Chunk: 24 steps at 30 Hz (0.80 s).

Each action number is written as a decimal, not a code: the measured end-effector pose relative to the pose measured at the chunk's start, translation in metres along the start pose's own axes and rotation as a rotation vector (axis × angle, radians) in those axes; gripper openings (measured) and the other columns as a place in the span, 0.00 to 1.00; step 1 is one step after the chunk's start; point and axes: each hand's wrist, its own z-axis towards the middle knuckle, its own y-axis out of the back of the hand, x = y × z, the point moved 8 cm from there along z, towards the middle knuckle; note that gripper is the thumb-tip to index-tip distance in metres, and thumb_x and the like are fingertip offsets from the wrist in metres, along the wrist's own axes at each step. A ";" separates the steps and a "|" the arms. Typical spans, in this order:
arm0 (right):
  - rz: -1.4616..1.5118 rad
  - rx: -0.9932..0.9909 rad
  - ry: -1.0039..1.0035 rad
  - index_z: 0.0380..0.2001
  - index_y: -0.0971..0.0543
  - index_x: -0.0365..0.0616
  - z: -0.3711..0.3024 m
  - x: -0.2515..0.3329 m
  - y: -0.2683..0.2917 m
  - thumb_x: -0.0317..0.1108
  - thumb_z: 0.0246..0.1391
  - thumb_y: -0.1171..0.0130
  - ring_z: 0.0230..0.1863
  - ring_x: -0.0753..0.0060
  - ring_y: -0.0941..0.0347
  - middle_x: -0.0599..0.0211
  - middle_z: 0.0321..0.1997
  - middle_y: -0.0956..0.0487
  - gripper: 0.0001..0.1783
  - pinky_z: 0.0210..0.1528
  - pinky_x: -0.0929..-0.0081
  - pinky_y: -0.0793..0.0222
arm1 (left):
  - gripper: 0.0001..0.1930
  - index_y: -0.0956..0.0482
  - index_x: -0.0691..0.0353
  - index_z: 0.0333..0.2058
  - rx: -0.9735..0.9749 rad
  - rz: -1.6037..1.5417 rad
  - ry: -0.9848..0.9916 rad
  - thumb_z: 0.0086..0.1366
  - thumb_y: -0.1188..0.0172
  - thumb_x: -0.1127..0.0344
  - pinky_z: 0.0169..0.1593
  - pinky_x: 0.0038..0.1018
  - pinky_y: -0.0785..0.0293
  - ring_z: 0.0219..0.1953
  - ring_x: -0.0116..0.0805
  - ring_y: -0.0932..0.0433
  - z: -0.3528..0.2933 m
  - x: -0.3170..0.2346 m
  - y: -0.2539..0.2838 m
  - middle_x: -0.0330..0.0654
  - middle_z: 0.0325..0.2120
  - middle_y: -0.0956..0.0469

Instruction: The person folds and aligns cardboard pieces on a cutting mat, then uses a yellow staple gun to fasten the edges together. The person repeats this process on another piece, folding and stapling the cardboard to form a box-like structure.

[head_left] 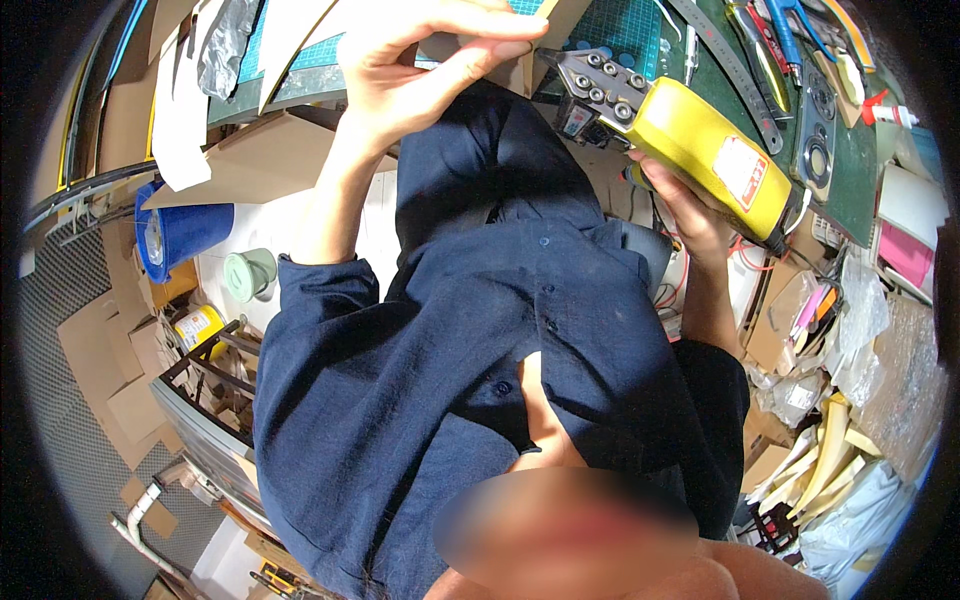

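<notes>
My right hand (688, 208) is wrapped under a yellow electric shear (690, 125) and holds it up near the bench's front edge. Several bolts stud the tool's metal head (602, 85), which points left toward my other hand; a cord leaves its rear end. At the top centre, my left hand (415, 80) is closed in a pinch, thumb against fingers. A thin tan strip (546, 9) shows at its fingertips, just beyond the shear's tip. Most of that strip lies outside the picture, so its full shape is hidden.
On the green bench (853, 200) lie a steel ruler (735, 80), a blue-handled tool (785, 25) and a grey metal plate (817, 130). Cardboard sheets (265, 165) lean at the left above a blue bin (190, 230). Plastic wrap and scraps (830, 450) pile up at the right.
</notes>
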 end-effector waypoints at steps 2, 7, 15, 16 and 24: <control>0.028 -0.018 -0.020 0.54 0.28 0.42 0.001 -0.002 0.000 0.30 0.50 0.34 0.55 0.70 0.28 0.65 0.53 0.23 0.26 0.59 0.72 0.37 | 0.09 0.18 0.69 0.35 -0.003 -0.043 0.011 0.52 0.37 0.80 0.37 0.26 0.28 0.32 0.34 0.23 0.002 0.001 -0.001 0.47 0.29 0.20; -0.095 -0.012 0.040 0.54 0.28 0.41 0.001 0.004 0.000 0.29 0.51 0.34 0.54 0.69 0.27 0.63 0.52 0.23 0.26 0.57 0.73 0.35 | 0.09 0.18 0.69 0.34 -0.012 -0.029 0.022 0.53 0.37 0.79 0.37 0.26 0.28 0.32 0.34 0.23 0.000 0.000 0.000 0.47 0.29 0.20; -0.283 0.032 0.214 0.57 0.30 0.41 -0.004 0.010 -0.001 0.31 0.54 0.37 0.60 0.72 0.32 0.64 0.58 0.27 0.27 0.63 0.71 0.41 | 0.09 0.17 0.67 0.34 -0.003 0.007 -0.031 0.52 0.37 0.78 0.37 0.25 0.28 0.32 0.33 0.23 0.002 -0.002 0.001 0.44 0.29 0.19; -0.266 0.051 0.186 0.57 0.31 0.41 -0.006 0.004 -0.001 0.31 0.54 0.38 0.60 0.72 0.33 0.64 0.59 0.27 0.27 0.63 0.71 0.41 | 0.09 0.17 0.67 0.34 -0.008 0.004 -0.019 0.52 0.36 0.79 0.37 0.25 0.28 0.32 0.32 0.23 0.002 -0.002 0.001 0.44 0.28 0.19; 0.210 0.033 -0.259 0.53 0.26 0.39 -0.007 -0.029 -0.002 0.27 0.55 0.41 0.57 0.70 0.29 0.64 0.54 0.24 0.20 0.59 0.75 0.35 | 0.11 0.17 0.65 0.35 -0.027 0.053 -0.011 0.51 0.36 0.81 0.36 0.25 0.28 0.30 0.32 0.22 0.003 -0.004 -0.001 0.43 0.28 0.19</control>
